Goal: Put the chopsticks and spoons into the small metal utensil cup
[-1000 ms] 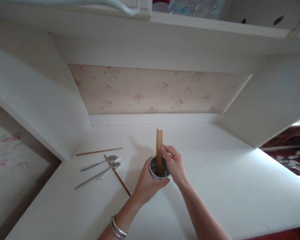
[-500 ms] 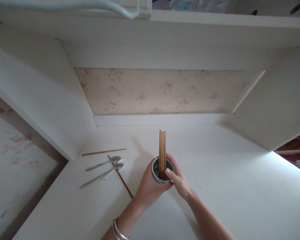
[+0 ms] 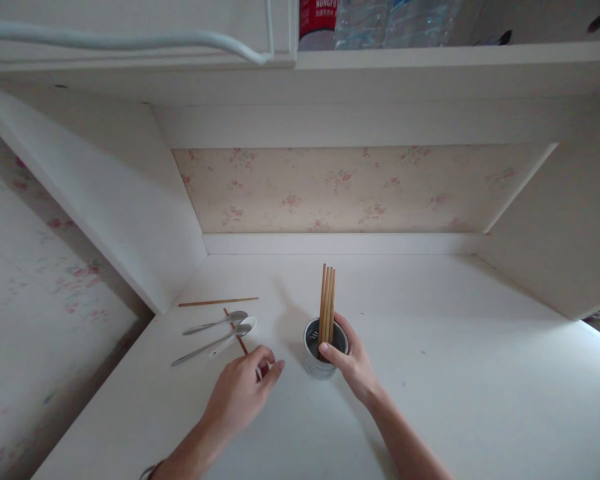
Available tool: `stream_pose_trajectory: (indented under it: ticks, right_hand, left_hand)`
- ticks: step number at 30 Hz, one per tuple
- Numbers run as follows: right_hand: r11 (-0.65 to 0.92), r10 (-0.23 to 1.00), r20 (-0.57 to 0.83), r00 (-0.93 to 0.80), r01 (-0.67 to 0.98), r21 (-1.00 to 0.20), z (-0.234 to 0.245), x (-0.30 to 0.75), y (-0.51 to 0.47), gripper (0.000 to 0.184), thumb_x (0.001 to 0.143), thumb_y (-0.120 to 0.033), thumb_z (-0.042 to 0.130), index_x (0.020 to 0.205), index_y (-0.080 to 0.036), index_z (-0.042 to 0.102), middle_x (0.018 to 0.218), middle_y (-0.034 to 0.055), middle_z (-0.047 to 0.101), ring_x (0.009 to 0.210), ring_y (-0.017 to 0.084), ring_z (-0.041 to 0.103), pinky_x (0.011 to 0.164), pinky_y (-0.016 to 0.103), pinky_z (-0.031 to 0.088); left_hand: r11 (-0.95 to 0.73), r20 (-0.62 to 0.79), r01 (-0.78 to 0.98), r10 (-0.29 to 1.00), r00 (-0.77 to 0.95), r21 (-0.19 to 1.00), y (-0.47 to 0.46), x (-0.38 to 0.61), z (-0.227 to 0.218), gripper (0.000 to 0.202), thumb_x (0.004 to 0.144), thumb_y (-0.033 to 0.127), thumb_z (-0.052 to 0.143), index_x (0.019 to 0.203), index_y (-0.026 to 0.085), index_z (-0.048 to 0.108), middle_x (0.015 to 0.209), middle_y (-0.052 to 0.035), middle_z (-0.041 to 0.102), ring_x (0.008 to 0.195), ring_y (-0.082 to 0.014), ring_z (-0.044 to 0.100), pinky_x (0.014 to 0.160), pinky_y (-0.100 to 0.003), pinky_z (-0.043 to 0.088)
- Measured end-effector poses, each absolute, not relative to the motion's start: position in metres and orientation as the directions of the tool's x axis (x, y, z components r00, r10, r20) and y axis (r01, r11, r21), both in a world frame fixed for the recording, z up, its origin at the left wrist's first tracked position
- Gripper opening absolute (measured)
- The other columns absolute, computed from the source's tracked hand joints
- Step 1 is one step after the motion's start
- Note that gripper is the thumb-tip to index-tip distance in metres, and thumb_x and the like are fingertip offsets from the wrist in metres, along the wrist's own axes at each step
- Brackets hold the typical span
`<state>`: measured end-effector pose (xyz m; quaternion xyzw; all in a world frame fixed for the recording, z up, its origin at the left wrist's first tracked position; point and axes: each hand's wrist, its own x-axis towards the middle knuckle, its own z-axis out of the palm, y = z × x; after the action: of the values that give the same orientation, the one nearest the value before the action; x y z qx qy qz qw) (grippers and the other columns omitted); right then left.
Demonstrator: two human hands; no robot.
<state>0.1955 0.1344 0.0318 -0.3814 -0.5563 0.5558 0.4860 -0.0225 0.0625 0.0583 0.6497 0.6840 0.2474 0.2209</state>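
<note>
A grey cup [image 3: 316, 368] stands on the white tabletop with several wooden chopsticks [image 3: 326, 307] upright inside it. My right hand [image 3: 353, 363] grips the cup's right side, its thumb over the rim against the chopsticks. To the left of the cup, my left hand [image 3: 243, 390] hovers low with loosely curled fingers, thumb and forefinger apart, nothing visible between them. It covers the lower part of a reddish-brown chopstick [image 3: 242, 343]. That chopstick runs beneath two metal spoons [image 3: 237, 316] and a white spoon [image 3: 249, 325].
Another chopstick [image 3: 219, 302] lies behind the spoons. White side panels and a low back ledge [image 3: 340, 244] border the tabletop. Overhead hangs a shelf [image 3: 430, 57] with plastic-wrapped bottles [image 3: 395, 27] and a red-labelled package [image 3: 318, 20].
My left hand has let go of the cup and moved left, over the lower end of the diagonal chopstick. My right hand still holds the cup. The view has tilted up slightly.
</note>
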Motion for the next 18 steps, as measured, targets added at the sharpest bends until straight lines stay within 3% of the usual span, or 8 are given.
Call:
stream_pose_trajectory:
  ticks: [4, 8, 10, 13, 16, 18]
  right_hand:
    - [0.088, 0.963, 0.11, -0.246, -0.098, -0.991, 0.034, 0.195, 0.133, 0.062, 0.072, -0.042, 0.076, 0.125, -0.024, 0.052, 0.108, 0.0057, 0.068, 0.099, 0.025, 0.064, 0.09, 0.04, 0.05]
    - [0.105, 0.962, 0.126, -0.242, -0.1, -0.989, 0.036, 0.195, 0.131, 0.058, 0.073, -0.043, 0.075, 0.123, -0.024, 0.053, 0.105, 0.0052, 0.068, 0.096, 0.025, 0.064, 0.085, 0.039, 0.051]
    - [0.107, 0.962, 0.129, -0.239, -0.103, -0.989, 0.036, 0.195, 0.131, 0.057, 0.074, -0.043, 0.074, 0.123, -0.024, 0.053, 0.105, 0.0051, 0.067, 0.095, 0.024, 0.064, 0.085, 0.038, 0.051]
    - [0.115, 0.959, 0.138, -0.249, -0.103, -0.988, 0.035, 0.196, 0.132, 0.055, 0.075, -0.043, 0.073, 0.122, -0.024, 0.053, 0.104, 0.0045, 0.067, 0.095, 0.024, 0.063, 0.086, 0.037, 0.05]
    - [0.123, 0.956, 0.145, -0.254, -0.1, -0.987, 0.032, 0.197, 0.133, 0.055, 0.076, -0.043, 0.073, 0.123, -0.024, 0.053, 0.103, 0.004, 0.066, 0.094, 0.023, 0.062, 0.086, 0.036, 0.048]
    - [0.12, 0.955, 0.143, -0.259, -0.104, -0.987, 0.03, 0.197, 0.134, 0.055, 0.076, -0.043, 0.073, 0.123, -0.024, 0.052, 0.103, 0.0039, 0.066, 0.093, 0.022, 0.061, 0.085, 0.035, 0.048]
  left_hand:
    - [0.205, -0.037, 0.921, 0.978, -0.204, 0.332, 0.067, -0.045, 0.051, 0.026, 0.093, 0.045, 0.042, 0.084, 0.024, 0.053, 0.07, -0.0005, 0.068, 0.07, -0.0212, 0.067, 0.059, -0.026, 0.032]
    - [0.214, -0.062, 0.939, 0.977, -0.205, 0.27, 0.076, -0.046, 0.034, 0.014, 0.091, 0.031, 0.043, 0.087, 0.023, 0.053, 0.075, -0.0033, 0.069, 0.075, -0.0225, 0.067, 0.061, -0.027, 0.034]
    - [0.212, -0.054, 0.916, 0.977, -0.206, 0.341, 0.08, -0.045, 0.03, 0.01, 0.088, 0.025, 0.044, 0.084, 0.022, 0.053, 0.072, -0.0021, 0.067, 0.075, -0.021, 0.066, 0.062, -0.026, 0.036]
    - [0.252, -0.106, 0.766, 0.966, -0.236, 0.592, 0.086, -0.042, 0.034, 0.006, 0.083, 0.023, 0.046, 0.08, 0.022, 0.051, 0.064, 0.0027, 0.061, 0.06, -0.0152, 0.061, 0.056, -0.024, 0.037]
    - [0.337, -0.245, 0.428, 0.935, -0.257, 0.838, 0.091, -0.038, 0.047, 0.008, 0.082, 0.029, 0.048, 0.083, 0.021, 0.049, 0.061, 0.0055, 0.057, 0.043, -0.01, 0.049, 0.044, -0.022, 0.034]
    - [0.355, -0.301, 0.2, 0.918, -0.258, 0.913, 0.092, -0.035, 0.056, 0.015, 0.079, 0.033, 0.054, 0.086, 0.02, 0.051, 0.064, 0.0048, 0.059, 0.04, -0.0081, 0.046, 0.04, -0.021, 0.033]
